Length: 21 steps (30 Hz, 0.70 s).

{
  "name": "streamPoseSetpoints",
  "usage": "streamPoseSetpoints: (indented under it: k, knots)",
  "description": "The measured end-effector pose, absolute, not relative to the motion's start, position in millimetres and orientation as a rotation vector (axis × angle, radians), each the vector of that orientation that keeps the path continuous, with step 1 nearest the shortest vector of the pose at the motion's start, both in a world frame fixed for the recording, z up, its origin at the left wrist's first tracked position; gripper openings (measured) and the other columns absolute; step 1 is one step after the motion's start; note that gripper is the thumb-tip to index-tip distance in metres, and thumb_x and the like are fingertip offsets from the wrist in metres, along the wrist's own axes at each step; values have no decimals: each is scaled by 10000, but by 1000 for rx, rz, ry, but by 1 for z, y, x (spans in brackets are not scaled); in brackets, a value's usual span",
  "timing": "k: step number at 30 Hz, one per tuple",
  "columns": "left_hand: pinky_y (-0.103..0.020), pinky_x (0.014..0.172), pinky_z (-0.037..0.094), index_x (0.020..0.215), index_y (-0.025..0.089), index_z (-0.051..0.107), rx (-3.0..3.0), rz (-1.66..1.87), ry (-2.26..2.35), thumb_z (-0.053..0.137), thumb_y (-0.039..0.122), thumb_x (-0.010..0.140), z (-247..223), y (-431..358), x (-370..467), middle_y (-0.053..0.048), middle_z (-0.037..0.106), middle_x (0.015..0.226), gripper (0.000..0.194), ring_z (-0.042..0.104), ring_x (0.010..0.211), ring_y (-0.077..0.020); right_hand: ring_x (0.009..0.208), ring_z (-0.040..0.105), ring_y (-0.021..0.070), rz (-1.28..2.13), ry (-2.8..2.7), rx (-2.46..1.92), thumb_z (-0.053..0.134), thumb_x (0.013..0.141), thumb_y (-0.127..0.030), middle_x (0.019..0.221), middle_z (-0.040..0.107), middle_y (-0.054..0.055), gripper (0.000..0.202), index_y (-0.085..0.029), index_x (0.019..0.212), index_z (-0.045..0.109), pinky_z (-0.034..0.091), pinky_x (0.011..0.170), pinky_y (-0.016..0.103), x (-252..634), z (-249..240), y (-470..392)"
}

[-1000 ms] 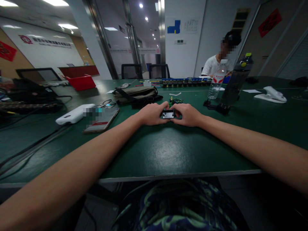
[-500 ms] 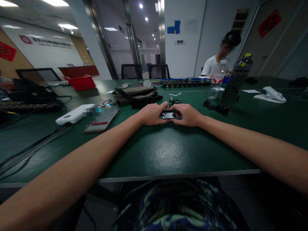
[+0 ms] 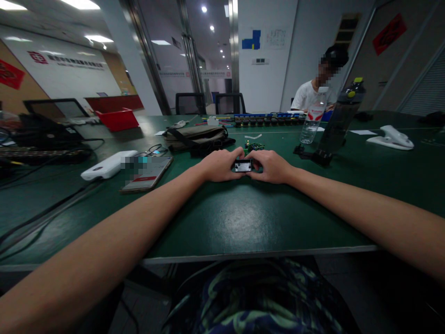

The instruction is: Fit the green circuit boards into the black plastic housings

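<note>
My left hand (image 3: 224, 165) and my right hand (image 3: 273, 166) meet over the green table (image 3: 229, 222). Between them they grip a small black-edged box (image 3: 243, 165) with a pale inner face turned toward me. The left fingers close on its left side, the right fingers on its right side. Just behind my hands lies a green circuit board (image 3: 255, 145), partly hidden by them. A grey-brown bag (image 3: 196, 138) with a black strap rests beyond my left hand.
To the left are a phone (image 3: 149, 174), a white device (image 3: 108, 165) and cables. On the right stand a clear bottle (image 3: 313, 120) and a dark bottle (image 3: 340, 118), near a white tool (image 3: 392, 138). A person (image 3: 308, 96) sits across the table.
</note>
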<state>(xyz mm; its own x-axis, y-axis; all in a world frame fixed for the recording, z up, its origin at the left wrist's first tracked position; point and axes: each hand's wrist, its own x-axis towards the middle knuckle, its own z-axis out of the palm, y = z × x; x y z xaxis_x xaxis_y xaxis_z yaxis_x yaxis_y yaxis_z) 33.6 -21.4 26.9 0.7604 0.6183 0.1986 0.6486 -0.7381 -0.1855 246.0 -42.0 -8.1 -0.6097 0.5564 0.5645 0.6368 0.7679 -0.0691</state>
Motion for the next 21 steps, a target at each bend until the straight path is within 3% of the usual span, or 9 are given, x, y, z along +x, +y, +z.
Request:
streamPoseSetpoints:
  k: [21]
  knots:
    - [-305,622,431,1133,208,483,-2728,-193,-981,518,586,842,26,-20,33,-83,712,891,478,698,813,-291,662,529,165,-191,-2391,-903,680,779,-279,710,593,1,266,-157,999,595,374,671,269,246,-7,-43]
